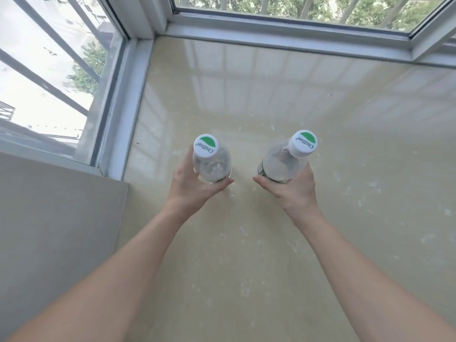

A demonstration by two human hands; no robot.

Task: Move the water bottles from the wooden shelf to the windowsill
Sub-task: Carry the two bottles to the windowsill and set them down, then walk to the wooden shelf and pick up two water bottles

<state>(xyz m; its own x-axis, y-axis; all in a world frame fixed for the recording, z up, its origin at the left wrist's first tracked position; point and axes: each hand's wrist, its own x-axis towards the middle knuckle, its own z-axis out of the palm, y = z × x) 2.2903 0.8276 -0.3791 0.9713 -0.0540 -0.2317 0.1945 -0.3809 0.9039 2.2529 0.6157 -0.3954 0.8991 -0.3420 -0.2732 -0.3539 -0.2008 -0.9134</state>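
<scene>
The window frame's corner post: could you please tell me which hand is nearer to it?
Left. The left hand sits below and slightly right of the corner post; the right hand is farther off to the right.

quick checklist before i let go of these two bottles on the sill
1. Grip of the left hand on the left clear plastic bottle with a white-and-green cap: ok.
2. Grip of the right hand on the right clear plastic bottle, same cap: ok.
3. Both caps on: ok.
4. Bottles apart from each other: ok.
5. Bottle bases resting on the glossy beige stone windowsill: cannot tell, hidden from above.
6. Both bottles away from the grey window frame: ok.
</scene>
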